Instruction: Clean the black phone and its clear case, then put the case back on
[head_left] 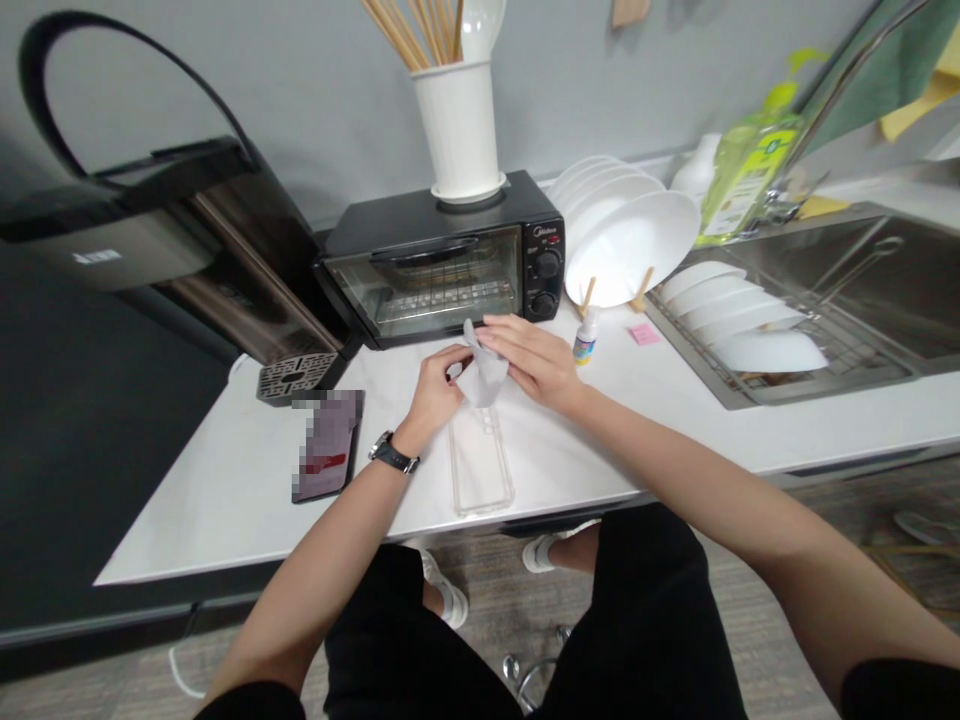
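Note:
A light grey cloth, thin and folded, hangs between my two hands above the counter. My left hand, below a wrist with a black-strapped watch, pinches its left side; a small dark rounded thing shows by these fingers, too little of it to name. My right hand is closed on the cloth's upper right side, fingers together over it. Just below the cloth lies a clear phone case, flat on the counter. A phone rests left of my left wrist. Right of my right hand stands a small white-capped bottle.
Behind my hands stands a black toaster oven with a white utensil holder on top. A drinks machine is at left. White plates, a pink note and a sink with bowls are at right.

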